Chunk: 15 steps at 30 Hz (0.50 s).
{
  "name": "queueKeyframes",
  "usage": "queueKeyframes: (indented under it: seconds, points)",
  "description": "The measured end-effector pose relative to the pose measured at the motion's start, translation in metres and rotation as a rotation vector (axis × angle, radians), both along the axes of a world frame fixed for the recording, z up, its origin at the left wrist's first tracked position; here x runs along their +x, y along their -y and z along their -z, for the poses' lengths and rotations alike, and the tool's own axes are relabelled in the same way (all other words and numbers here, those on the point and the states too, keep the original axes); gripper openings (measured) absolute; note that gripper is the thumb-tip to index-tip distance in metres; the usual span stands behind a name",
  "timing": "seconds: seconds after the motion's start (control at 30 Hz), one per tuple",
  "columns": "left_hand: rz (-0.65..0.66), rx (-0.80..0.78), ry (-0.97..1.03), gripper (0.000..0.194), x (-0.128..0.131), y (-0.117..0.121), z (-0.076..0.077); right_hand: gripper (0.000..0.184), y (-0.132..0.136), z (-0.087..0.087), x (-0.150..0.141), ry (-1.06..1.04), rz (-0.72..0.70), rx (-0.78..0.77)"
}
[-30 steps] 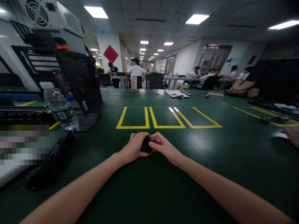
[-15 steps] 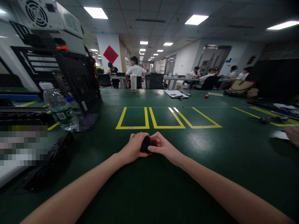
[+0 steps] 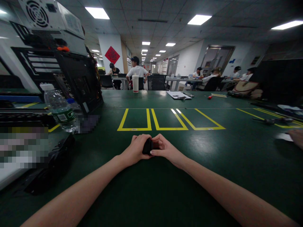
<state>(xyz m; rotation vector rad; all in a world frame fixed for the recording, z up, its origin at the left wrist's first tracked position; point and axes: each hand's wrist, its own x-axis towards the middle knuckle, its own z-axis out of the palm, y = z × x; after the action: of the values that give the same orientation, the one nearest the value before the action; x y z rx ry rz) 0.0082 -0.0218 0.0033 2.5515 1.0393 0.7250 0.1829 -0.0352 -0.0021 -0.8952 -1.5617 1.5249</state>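
Observation:
Both of my hands rest together on the green table (image 3: pixel 213 151), just in front of three yellow taped boxes (image 3: pixel 165 119). My left hand (image 3: pixel 134 149) is curled round a small black object (image 3: pixel 147 146). My right hand (image 3: pixel 165 148) closes on the same object from the other side, with thumb and fingertips pinching it. Most of the black object is hidden between the fingers, and I cannot make out what it is.
A water bottle (image 3: pixel 59 108) stands at the left beside an open computer case (image 3: pixel 78 78) and stacked black hardware. A white cup (image 3: pixel 135 83) and a clipboard (image 3: pixel 178 95) sit at the far edge. Another person's hand (image 3: pixel 295 137) shows at the right. People sit at desks behind.
My fingers shifted slightly on the black object; hands and arms stay in the same place.

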Motion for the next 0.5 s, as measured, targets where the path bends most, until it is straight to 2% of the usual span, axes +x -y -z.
queueKeyframes:
  seconds: [0.2, 0.37, 0.5]
  points:
    - [0.008, -0.002, 0.013, 0.054, 0.0015, -0.0015, 0.0024, 0.025, 0.0029, -0.0018, -0.0017, 0.015, 0.039, -0.027]
    - [-0.001, 0.005, 0.01, 0.054, 0.001, -0.0024, 0.0036, 0.032, 0.0011, 0.0004, -0.0017, 0.042, 0.074, -0.062]
    - [-0.004, 0.028, 0.017, 0.055, 0.0009, -0.0038, 0.0071, 0.031, -0.0004, 0.0007, -0.0002, 0.022, 0.026, -0.039]
